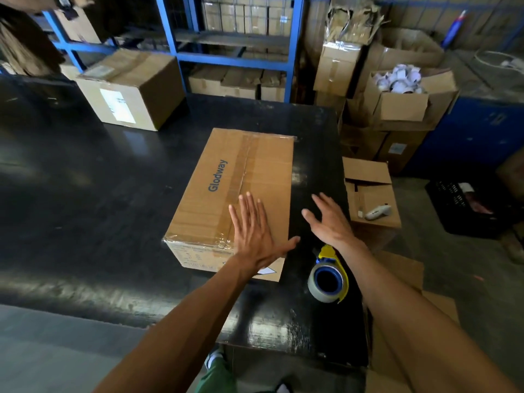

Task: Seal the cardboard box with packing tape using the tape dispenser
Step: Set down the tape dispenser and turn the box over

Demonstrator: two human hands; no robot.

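On black table (113,171), taped cardboard box (255,165) printed "Glodway", sideways.

A closed cardboard box (235,194) printed "Glodway" lies on a black table (85,194), near its right edge, with tape (241,171) running along its centre seam. The left hand (255,236) rests flat, fingers spread, on the box's near right corner. The right hand (330,219) hovers open above the bare table just right of the box, holding nothing. A yellow and blue tape dispenser (329,275) lies on the table near the right edge, beside the box's near corner, under the right forearm. A second box (130,89) sits toward the far left of the table.
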